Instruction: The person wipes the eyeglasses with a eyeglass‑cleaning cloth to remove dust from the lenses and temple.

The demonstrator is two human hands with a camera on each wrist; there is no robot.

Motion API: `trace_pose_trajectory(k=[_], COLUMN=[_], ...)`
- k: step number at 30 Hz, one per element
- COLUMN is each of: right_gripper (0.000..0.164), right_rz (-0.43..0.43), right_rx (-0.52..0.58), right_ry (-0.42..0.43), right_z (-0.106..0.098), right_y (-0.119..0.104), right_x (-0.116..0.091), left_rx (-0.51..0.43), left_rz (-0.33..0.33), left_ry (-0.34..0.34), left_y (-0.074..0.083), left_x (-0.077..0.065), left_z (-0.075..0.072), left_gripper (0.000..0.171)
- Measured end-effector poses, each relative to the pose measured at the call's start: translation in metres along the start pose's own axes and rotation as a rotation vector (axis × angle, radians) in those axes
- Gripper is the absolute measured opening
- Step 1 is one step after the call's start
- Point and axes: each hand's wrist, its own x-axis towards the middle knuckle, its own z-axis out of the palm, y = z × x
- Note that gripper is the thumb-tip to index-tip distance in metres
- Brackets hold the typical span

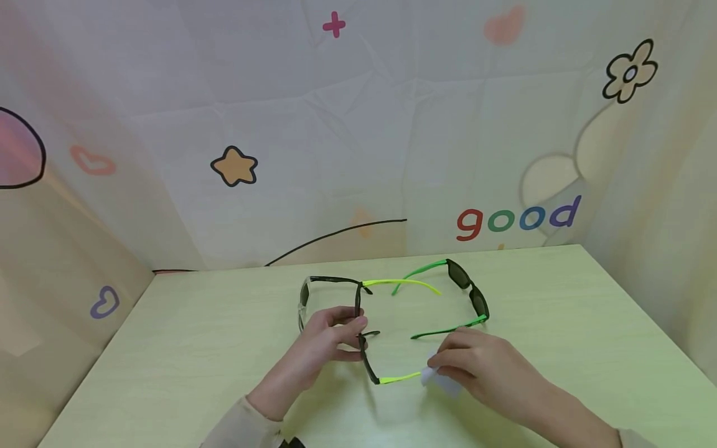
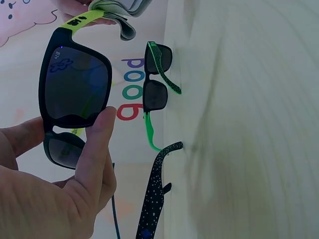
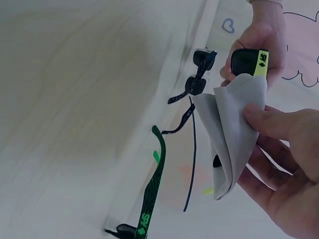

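Note:
My left hand [image 1: 330, 339] grips black-framed sunglasses [image 1: 366, 365] with yellow-green temples, fingers and thumb at the bridge between the lenses. In the left wrist view, a dark lens [image 2: 77, 87] faces the camera above the thumb. My right hand [image 1: 478, 367] pinches a folded pale grey cloth [image 3: 237, 124] around the nearer yellow-green temple [image 1: 399, 378], covering its end. The other temple [image 1: 400, 282] extends away to the back right. Both hands are over the table, with the sunglasses held between them.
Sunglasses with green temples [image 1: 478, 303] lie at the back right of the pale table [image 1: 196, 348]. Another pair with speckled black temples [image 1: 333, 279] lies behind my left hand. A printed curtain [image 1: 336, 143] hangs behind the table.

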Motion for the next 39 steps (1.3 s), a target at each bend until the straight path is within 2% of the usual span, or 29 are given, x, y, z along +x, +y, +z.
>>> trace_pose_trajectory(k=[5,9,13,16,23,28,39], right_gripper=[0.038,0.042,0.042,0.039,0.034,0.031,0.031], right_rz=[0.03,0.092,0.167,0.208,0.297,0.355,0.371], right_rx=[-0.033,-0.077,-0.084,-0.054,-0.009,0.045,0.1], right_ry=[0.035,0.111,0.188,0.213,0.238,0.224,0.18], right_z=[-0.009,-0.019,-0.029,-0.03,-0.025,-0.019,-0.011], right_y=[0.01,0.02,0.029,0.035,0.044,0.046,0.042], right_x=[-0.002,-0.002,0.002,0.006,0.01,0.011,0.017], left_rx=[0.006,0.011,0.0,-0.009,-0.009,-0.014,-0.016], left_rz=[-0.008,-0.012,-0.01,-0.006,-0.014,-0.014,-0.016], left_ry=[0.011,0.016,0.002,-0.018,-0.054,-0.087,-0.132], left_y=[0.001,0.001,0.002,0.001,0.002,0.001,0.003], left_x=[-0.002,-0.003,-0.005,-0.006,-0.009,-0.01,-0.013], left_z=[-0.008,-0.013,-0.013,-0.01,-0.004,0.0,0.009], left_gripper=[0.052,0.053,0.054,0.055,0.051,0.049,0.05])
